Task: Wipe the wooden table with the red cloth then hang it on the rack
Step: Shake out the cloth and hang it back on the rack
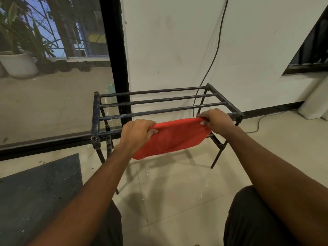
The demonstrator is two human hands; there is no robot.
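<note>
Grip: red cloth (171,137) pinched taut by left hand (137,134) and right hand (217,121).
Hanging: top edge to be kept level and draped over the rack (159,112) bar just beyond both hands.

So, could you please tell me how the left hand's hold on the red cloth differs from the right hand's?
The left hand grips the red cloth at its lower, nearer corner, while the right hand holds the higher corner, closer to the rack. The left hand sits near the rack's front left end; the right hand is over its front right end. Both hands are closed on the cloth's top edge, holding it spread between them.
</note>
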